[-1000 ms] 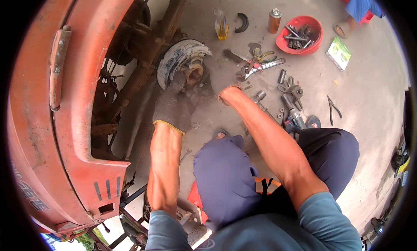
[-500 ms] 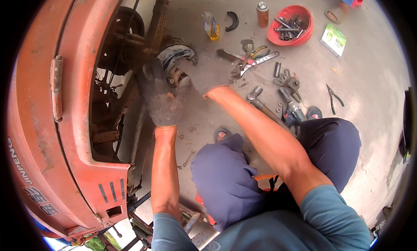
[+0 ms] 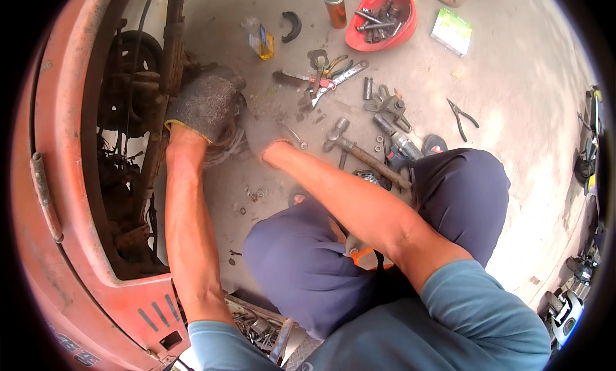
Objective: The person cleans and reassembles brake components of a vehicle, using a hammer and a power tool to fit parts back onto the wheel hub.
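My left hand (image 3: 204, 104), in a dark grey knit work glove with a yellow cuff, is closed over the axle end beside the red vehicle. Its fingers curl away from view, and what they grip is hidden. Below and beside the glove shows a smeared, rounded grey metal part (image 3: 226, 149); its kind is unclear. My right hand (image 3: 262, 132), gloved too, is close to that part on its right side. Motion blurs its fingers. A small wrench (image 3: 293, 133) appears just beyond the right glove; I cannot tell whether it is touched.
The red vehicle body (image 3: 70, 198) stands along the left. On the concrete lie a hammer (image 3: 366, 154), an adjustable wrench (image 3: 340, 82), pliers (image 3: 462, 119), a power tool (image 3: 401, 143) and a curved brake shoe (image 3: 292, 26). Farther back are a red helmet (image 3: 410, 34) of metal parts and a spray can (image 3: 335, 10).
The view has shifted, so floor things appear farther left and up. My left hand now covers the curved brake part seen before. My right hand has come lower, toward the rounded part.
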`<state>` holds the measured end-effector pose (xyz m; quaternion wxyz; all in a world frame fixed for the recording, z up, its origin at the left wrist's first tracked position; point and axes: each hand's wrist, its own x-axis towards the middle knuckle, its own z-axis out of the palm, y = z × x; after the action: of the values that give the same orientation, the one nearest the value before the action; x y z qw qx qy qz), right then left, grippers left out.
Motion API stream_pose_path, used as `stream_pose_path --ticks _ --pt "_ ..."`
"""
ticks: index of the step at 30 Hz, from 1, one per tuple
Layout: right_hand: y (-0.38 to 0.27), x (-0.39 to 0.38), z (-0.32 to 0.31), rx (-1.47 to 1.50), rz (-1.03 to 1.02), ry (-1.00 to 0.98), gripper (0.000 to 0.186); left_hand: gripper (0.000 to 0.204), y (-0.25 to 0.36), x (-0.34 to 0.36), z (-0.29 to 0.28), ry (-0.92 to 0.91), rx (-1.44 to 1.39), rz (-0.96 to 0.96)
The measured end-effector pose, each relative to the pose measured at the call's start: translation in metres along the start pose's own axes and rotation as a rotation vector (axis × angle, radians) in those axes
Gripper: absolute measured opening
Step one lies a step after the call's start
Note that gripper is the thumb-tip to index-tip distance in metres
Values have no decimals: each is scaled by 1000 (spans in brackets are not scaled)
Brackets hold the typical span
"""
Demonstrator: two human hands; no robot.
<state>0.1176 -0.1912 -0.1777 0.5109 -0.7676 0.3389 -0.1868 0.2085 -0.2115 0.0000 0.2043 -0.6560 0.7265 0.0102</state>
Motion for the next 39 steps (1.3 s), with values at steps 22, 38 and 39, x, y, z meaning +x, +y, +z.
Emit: stream_pose_path --ticks 22,38,39 --pt "130 -47 -122 -601 328 -404 37 33 9 -29 24 416 -64 -423" --pt "159 -115 -109 -908 218 -673 63 44 147 -160 116 577 -926 -612" --pt "154 -117 -111 -908 211 -654 63 41 163 -180 129 270 -862 -734"
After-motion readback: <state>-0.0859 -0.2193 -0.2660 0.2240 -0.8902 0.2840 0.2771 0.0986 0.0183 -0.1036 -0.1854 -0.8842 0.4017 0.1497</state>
